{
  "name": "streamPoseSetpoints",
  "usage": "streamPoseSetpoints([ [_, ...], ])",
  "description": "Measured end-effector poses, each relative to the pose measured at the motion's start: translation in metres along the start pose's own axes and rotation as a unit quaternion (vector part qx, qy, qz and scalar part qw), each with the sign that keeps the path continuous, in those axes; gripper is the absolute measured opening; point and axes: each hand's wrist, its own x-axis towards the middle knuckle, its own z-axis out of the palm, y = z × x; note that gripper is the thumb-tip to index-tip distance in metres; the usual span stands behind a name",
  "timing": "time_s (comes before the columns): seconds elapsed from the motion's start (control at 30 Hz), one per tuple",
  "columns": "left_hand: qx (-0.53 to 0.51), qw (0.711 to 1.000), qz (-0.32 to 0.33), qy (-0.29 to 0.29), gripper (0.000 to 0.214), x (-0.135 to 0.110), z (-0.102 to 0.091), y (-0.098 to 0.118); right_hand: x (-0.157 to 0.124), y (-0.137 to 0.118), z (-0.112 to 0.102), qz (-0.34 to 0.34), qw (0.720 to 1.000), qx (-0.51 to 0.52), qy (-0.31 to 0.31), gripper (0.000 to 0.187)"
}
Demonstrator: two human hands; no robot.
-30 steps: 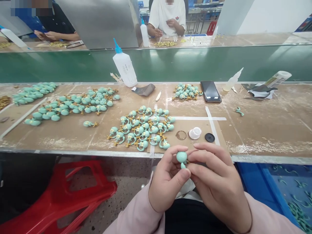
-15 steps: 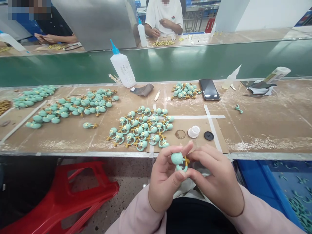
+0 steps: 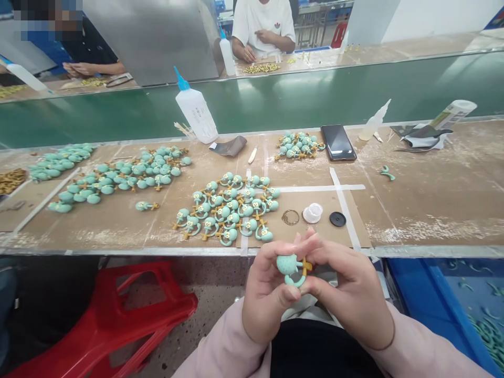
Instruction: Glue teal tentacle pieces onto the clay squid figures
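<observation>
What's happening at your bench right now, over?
Left hand, right hand: both gripping one round-headed teal figure with yellow arms. Nothing blocking the hands.

**Fig. 1. No legible text in your view.**
On the squeeze bottle (image 3: pixel 196 108) in front of you, the printing is too small to read. Right of that bottle, the label on the white tube (image 3: pixel 453 113) is unreadable too, and up behind it, so is the emblem (image 3: pixel 276 24) on a co-worker's white T-shirt (image 3: pixel 263 21).
</observation>
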Motion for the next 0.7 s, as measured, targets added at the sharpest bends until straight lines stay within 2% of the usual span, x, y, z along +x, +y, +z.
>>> streamPoseSetpoints([
  [0.37,-0.036,0.999,-0.012,-0.019,0.03,0.0065,0.0056,0.0013,-0.0044,-0.0043,0.0033,-0.032,0.995,-0.023,0.092,0.019],
  [0.57,-0.046,0.999,-0.001,-0.028,0.031,0.0038,0.0044,-0.0011,-0.0052,-0.0069,0.0051,-0.042,0.992,-0.03,0.114,0.019],
  [0.7,-0.051,0.998,0.014,-0.038,0.032,0.0011,0.0025,-0.002,-0.0037,-0.0087,0.0058,-0.049,0.993,-0.029,0.103,0.018],
])
